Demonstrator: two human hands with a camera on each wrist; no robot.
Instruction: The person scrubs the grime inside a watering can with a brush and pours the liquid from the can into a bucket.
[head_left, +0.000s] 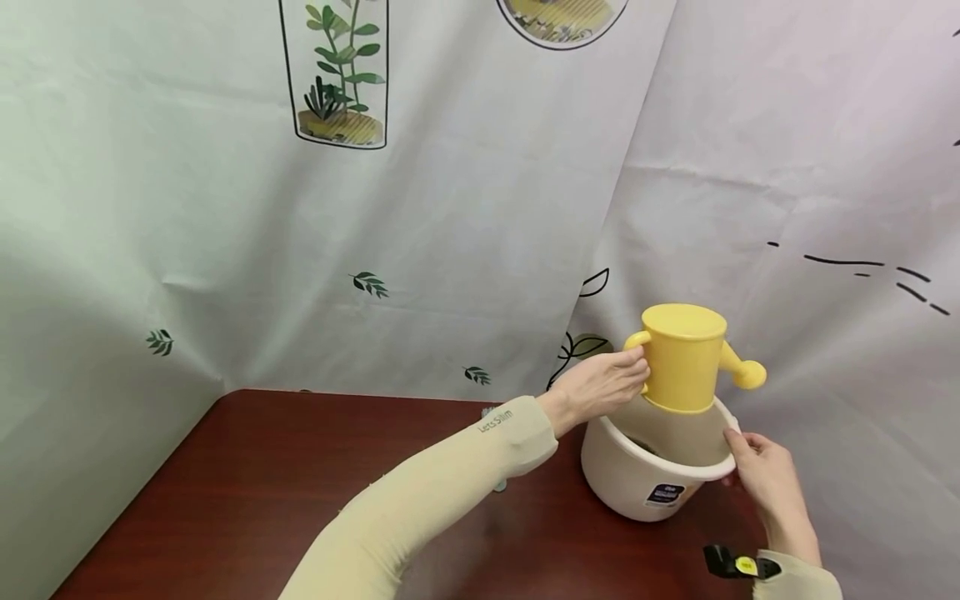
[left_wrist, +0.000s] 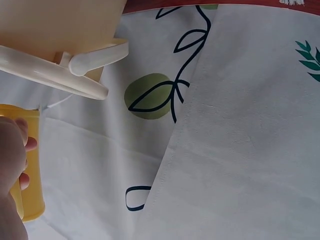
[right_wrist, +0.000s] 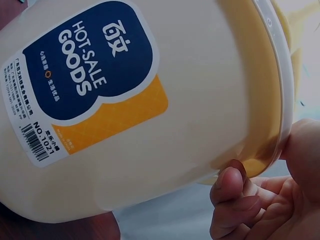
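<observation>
A yellow watering can (head_left: pixel 681 367) hangs over the mouth of a white bucket (head_left: pixel 626 479). Its flat closed face points up and its spout slants down to the right. My left hand (head_left: pixel 603 383) grips the can's handle; the left wrist view shows fingers curled at the yellow can (left_wrist: pixel 34 170). With my right hand (head_left: pixel 765 471) I hold the bucket's right rim, thumb on top and fingers curled beneath the lip. In the right wrist view the bucket (right_wrist: pixel 200 100) appears tilted, its blue and orange label (right_wrist: pixel 95 60) facing the camera. Something dark inside the bucket is mostly hidden.
The bucket stands at the right end of a dark red table (head_left: pixel 247 483). A white printed cloth (head_left: pixel 450 208) hangs close behind. My left sleeve (head_left: pixel 442 483) crosses the table and partly hides a small light-blue item (head_left: pixel 500 485). A black strap (head_left: pixel 723 562) sits at my right wrist.
</observation>
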